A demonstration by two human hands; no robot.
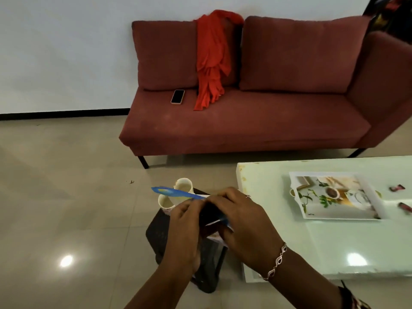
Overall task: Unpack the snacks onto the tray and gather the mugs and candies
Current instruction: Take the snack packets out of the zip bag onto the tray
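Both my hands hold a blue snack packet (176,192) above a small dark stool (160,233). My left hand (185,226) pinches its near end and my right hand (240,217) grips it from the right; what lies under the hands is hidden. Two white mugs (184,186) (166,202) stand on the stool behind the packet. A white tray (365,216) with a printed picture lies on the pale green table (312,241) to the right. Two small pink-wrapped candies (397,188) (404,206) lie on the table beyond the tray.
A dark red sofa (245,121) stands against the wall, with a phone (177,96) and an orange cloth (211,61) on it. Beige tiled floor (66,197) spreads to the left. The table's near-left corner sits close to the stool.
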